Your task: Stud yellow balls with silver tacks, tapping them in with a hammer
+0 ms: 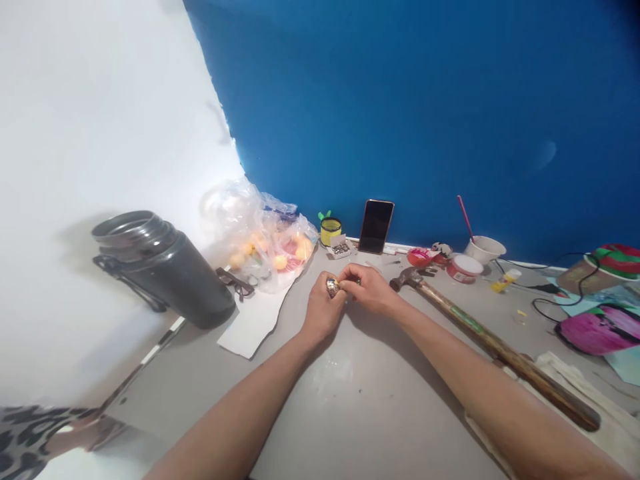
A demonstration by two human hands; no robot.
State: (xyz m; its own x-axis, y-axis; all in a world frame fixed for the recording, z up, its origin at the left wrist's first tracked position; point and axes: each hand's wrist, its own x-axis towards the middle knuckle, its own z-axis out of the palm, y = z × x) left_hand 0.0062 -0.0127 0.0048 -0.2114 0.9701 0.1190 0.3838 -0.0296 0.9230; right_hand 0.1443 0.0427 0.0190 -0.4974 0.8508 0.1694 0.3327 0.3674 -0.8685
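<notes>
A black-and-white strip (163,343) marks the left edge of the table (360,413). Just inside it stands the flask (175,273), tall, tilted in view, the biggest obstacle on that side. Glasses (237,283) lie right of its base, by a sheet of paper (257,320) and a bulky clear bag (270,243) in the far left corner. The yellow cup (330,231) and a small open box (340,249) of metal bits stand at the far edge. Near of these, the left hand (324,303) pinches a shiny metal piece (332,287) between thumb and fingers. The right hand (367,288) meets it from the right, fingertips pressed together; I cannot tell what they pinch. Grey surface with a few specks runs between the forearms to the near side. Beyond the hands a phone (376,227) leans against the blue wall (400,100). The hammer (475,327) slants along the right forearm, its head close to the right hand, its handle over a cloth (590,387). Farther right sit a tub (464,268), a white pot (485,250), a glue stick (505,281) and a pink pouch (597,330).
</notes>
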